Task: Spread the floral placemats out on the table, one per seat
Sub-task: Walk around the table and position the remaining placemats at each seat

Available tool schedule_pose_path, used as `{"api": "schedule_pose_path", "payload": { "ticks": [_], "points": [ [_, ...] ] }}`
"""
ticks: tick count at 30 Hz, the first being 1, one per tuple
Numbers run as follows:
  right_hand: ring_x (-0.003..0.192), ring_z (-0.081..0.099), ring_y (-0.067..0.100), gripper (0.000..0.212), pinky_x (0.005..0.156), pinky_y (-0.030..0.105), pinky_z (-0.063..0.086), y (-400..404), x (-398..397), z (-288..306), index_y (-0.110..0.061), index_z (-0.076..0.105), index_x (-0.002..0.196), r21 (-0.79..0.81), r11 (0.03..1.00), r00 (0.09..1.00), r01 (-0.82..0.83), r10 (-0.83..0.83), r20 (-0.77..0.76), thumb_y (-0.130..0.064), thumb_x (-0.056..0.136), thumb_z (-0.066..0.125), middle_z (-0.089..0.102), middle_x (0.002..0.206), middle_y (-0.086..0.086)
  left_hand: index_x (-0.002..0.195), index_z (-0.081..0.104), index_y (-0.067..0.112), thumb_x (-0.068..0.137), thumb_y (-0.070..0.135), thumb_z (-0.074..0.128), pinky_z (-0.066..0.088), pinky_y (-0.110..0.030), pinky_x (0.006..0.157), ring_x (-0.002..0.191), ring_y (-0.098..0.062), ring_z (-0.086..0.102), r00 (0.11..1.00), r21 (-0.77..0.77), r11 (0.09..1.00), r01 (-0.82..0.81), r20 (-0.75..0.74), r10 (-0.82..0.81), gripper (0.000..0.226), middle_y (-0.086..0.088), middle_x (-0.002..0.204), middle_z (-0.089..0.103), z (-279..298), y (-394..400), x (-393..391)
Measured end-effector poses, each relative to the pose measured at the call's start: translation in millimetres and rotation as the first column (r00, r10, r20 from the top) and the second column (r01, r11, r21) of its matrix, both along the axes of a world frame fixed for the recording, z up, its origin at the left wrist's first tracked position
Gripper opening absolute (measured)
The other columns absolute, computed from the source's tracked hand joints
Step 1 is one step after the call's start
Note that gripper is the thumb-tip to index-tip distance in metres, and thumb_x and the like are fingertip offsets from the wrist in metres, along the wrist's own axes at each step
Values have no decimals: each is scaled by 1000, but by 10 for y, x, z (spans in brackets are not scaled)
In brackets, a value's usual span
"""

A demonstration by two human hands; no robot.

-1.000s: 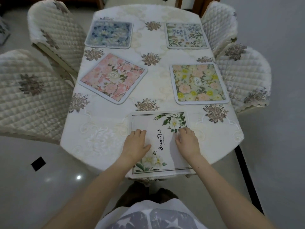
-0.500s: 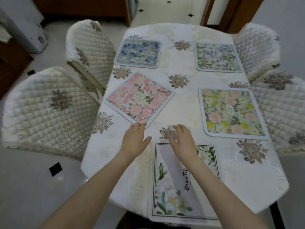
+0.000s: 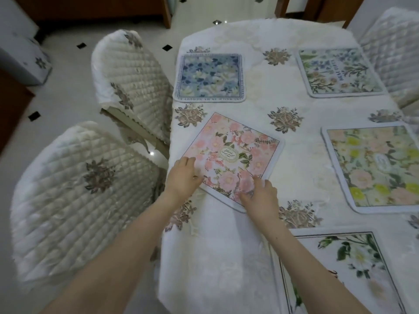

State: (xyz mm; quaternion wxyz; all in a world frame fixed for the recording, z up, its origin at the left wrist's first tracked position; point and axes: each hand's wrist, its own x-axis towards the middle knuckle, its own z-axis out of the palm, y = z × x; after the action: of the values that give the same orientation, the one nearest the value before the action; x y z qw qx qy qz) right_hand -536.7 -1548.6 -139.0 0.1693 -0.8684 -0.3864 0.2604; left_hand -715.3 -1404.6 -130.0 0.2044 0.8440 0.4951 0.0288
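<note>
At frame centre: our two hands sit on the pink placemat [image 3: 233, 157], which lies crooked, turned like a diamond on the table [image 3: 301, 182].
Left hand [image 3: 183, 175]: we see it flat on the mat's left corner, fingers together and stretched out, gripping nothing.
Right hand [image 3: 260, 196]: we see it resting on the mat's lower corner, fingers loosely spread and slightly bent; whether they pinch the edge we cannot tell.
Upper centre: the blue placemat [image 3: 209, 78] lies square beside the far chair [image 3: 133, 80].
Upper right: a green leafy placemat [image 3: 340, 72] lies flat near the right-hand chair [image 3: 394, 53].
Right edge: the yellow and pink placemat [image 3: 376, 168] lies flat, partly cut off by the frame.
Lower right: the white flower placemat [image 3: 344, 275] lies at the table end closest to us.
Lower left: the near chair [image 3: 77, 191] faces the crooked pink mat.
Done, in our judgement: five mats are out, one per seat we can see.
Left, in our judgement: squaring the pink mat to its seat; any further seat is out of view.
</note>
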Motion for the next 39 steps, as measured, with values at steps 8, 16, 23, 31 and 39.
{"api": "schedule_pose_path", "payload": {
  "ticks": [8,16,23,31,39],
  "points": [
    [116,34,39,69,93,44,38,244,-176,-160,-16,35,132,-120,989,988,82,-64,142,-44,76,66,34,134,28,116,42,10,73,46,68,38,-44,97,114,-35,36,996,-59,998,-13,-90,8,62,-17,124,43,-264,523,-15],
    [122,28,38,72,94,42,32,208,-92,-207,-22,40,131,-79,993,994,89,-84,72,-40,69,71,35,134,25,127,33,25,62,59,69,36,-43,88,112,-35,29,992,-84,992,-91,-98,83,82,-18,120,35,-400,477,-83],
    [127,26,38,74,99,42,31,50,-8,-145,-27,44,132,-72,996,999,49,-48,16,-32,65,74,33,140,21,122,36,21,64,59,68,31,-39,82,104,-30,28,967,-86,969,-232,-124,221,76,-17,115,34,-380,-57,-235],
    [132,25,40,75,106,41,24,-227,32,-102,-29,45,133,-93,994,998,-52,49,-37,-26,64,75,25,149,16,136,30,18,71,58,67,30,-44,98,113,-36,29,917,-118,914,-389,-138,373,85,-21,122,33,-285,-799,-358],
    [134,24,38,77,104,36,25,-485,-98,-122,-30,45,133,-70,994,994,-88,83,-75,-24,64,77,20,155,11,139,26,17,72,59,65,30,-44,96,112,-35,29,881,-140,872,-469,-144,450,89,-22,122,34,-238,-1269,-535]
  ]
}}
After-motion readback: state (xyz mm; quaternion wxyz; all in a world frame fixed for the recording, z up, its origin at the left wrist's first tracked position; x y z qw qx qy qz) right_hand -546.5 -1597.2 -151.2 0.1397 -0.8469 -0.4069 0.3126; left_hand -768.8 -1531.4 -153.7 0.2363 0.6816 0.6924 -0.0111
